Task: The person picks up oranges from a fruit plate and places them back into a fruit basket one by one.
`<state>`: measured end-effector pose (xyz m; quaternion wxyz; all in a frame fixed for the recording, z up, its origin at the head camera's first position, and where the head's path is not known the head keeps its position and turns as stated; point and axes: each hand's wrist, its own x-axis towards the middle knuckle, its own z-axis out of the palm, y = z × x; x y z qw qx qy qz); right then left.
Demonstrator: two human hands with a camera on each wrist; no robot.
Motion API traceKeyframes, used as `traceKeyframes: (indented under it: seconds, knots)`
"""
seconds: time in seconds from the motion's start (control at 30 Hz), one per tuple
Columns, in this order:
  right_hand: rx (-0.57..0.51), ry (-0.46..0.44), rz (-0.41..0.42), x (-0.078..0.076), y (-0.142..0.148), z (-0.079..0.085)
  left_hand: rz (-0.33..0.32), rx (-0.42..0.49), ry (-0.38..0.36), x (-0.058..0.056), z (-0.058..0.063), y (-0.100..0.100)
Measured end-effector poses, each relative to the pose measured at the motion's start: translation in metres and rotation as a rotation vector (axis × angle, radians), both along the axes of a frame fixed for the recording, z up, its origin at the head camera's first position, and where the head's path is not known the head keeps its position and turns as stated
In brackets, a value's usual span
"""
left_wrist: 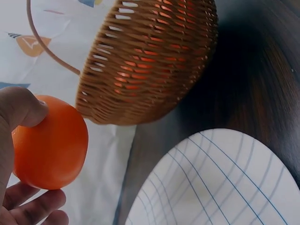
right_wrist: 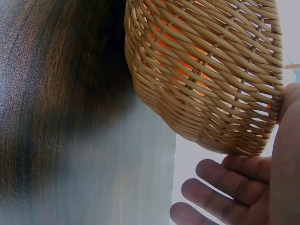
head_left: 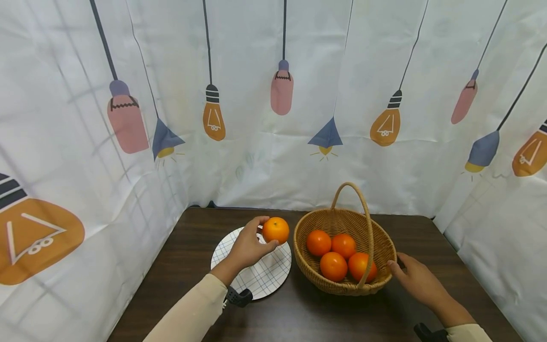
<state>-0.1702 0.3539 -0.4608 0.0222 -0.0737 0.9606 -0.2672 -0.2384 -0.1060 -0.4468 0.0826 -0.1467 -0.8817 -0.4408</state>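
In the head view my left hand pinches an orange between thumb and fingers, above the right part of a white plate with blue grid lines. The left wrist view shows the thumb on one side of this orange and the fingers on the other. To the right of the plate stands a wicker basket with an arched handle and several oranges inside. My right hand holds the basket's right rim, thumb at the top edge and index finger against the outer wall; its other fingers are spread away from the weave.
Plate and basket stand on a dark wooden table. A white curtain printed with lamps and bulbs encloses its back and sides. The basket's tall handle rises above the rim.
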Motion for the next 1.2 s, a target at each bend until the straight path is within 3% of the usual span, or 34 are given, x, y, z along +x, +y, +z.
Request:
traceKeyframes:
  seconds: [0.37, 0.9, 1.2]
  knots:
    - [0.005, -0.017, 0.000, 0.000, 0.000, 0.002, -0.048, 0.064, 0.037, 0.007, 0.020, 0.010]
    - [0.005, -0.012, -0.005, 0.001, 0.000, 0.001, -0.123, 0.063, 0.048, 0.009, 0.033, 0.028]
    - [0.008, -0.013, -0.003, 0.001, -0.001, 0.001, -0.164, 0.051, 0.026, 0.011, 0.034, 0.043]
